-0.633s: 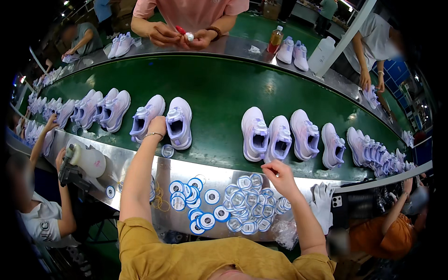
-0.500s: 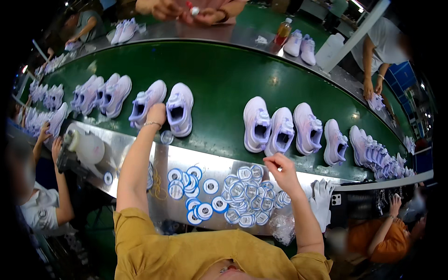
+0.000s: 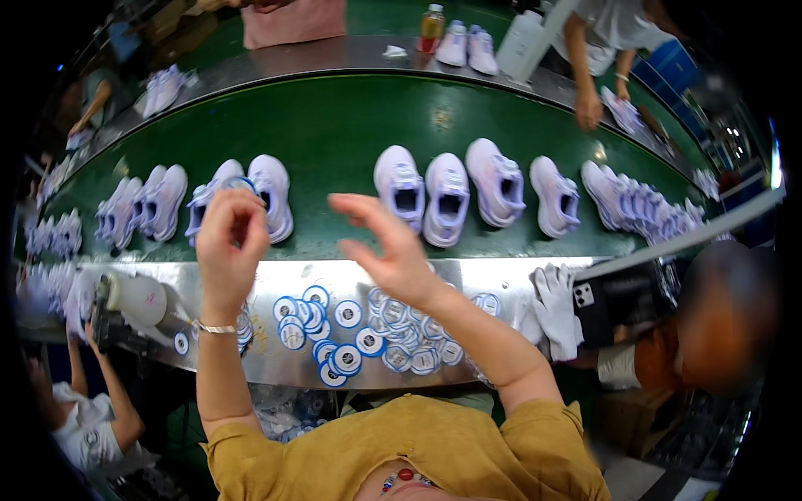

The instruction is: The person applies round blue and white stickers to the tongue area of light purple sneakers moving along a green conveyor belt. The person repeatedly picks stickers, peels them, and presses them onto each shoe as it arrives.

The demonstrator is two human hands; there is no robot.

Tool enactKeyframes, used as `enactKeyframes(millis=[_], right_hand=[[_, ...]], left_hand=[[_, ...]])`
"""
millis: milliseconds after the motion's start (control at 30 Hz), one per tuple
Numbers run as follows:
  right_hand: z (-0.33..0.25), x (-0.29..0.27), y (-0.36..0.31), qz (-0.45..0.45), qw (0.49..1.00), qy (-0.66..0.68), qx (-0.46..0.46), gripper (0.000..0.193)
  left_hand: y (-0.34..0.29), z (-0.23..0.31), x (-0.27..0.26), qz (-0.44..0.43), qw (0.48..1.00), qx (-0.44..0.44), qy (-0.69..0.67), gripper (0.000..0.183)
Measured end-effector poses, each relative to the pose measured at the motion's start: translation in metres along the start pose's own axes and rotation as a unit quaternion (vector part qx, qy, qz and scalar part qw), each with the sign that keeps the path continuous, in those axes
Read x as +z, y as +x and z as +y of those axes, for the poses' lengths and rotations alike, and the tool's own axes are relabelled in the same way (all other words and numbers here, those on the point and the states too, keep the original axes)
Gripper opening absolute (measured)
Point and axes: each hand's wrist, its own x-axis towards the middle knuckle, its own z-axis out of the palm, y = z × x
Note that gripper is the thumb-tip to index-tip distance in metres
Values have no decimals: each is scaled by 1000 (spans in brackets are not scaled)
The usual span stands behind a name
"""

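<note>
My left hand (image 3: pixel 230 234) is closed in a pinch in front of a pair of pale lilac-white sneakers. A round blue-rimmed label (image 3: pixel 241 181) shows at its fingertips, partly hidden by the fingers. Behind the hand are the pair's left sneaker (image 3: pixel 224 177), partly covered, and its right sneaker (image 3: pixel 271 192). My right hand (image 3: pixel 386 249) hovers above the bench edge with thumb and fingers apart, holding nothing. Just beyond it stand another sneaker (image 3: pixel 393 164) and its neighbour (image 3: pixel 447 185). Below my hands lie loose round labels (image 3: pixel 347 313) and a heaped pile of labels (image 3: pixel 422 357).
Sneakers stand in a row along the green conveyor (image 3: pixel 334 117). On the metal bench (image 3: pixel 493 275) are a white jug (image 3: pixel 138 299) at left, white gloves (image 3: pixel 555 309) and a phone (image 3: pixel 584 294) at right. Co-workers sit on both sides; one stands across the belt.
My left hand has come back from the left sneaker and now pinches a round label. My right hand has moved left and opened. The whole view has shifted.
</note>
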Motion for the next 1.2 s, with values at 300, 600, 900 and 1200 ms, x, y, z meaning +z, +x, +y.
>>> enactKeyframes(millis=[300,600,900,1200], right_hand=[[3,-39,-65,-3,960,133,245,11],[73,-83,-82,75,958,-211,179,10],[96,-86,-72,38,930,-354,94,9],[101,-62,-56,52,943,-319,76,9]], left_hand=[[-59,26,108,-64,968,-89,-227,9],[-67,-41,196,-98,834,-430,-332,17],[-66,-58,198,-61,800,-461,-378,18],[-60,-59,189,-81,788,-470,-390,12]])
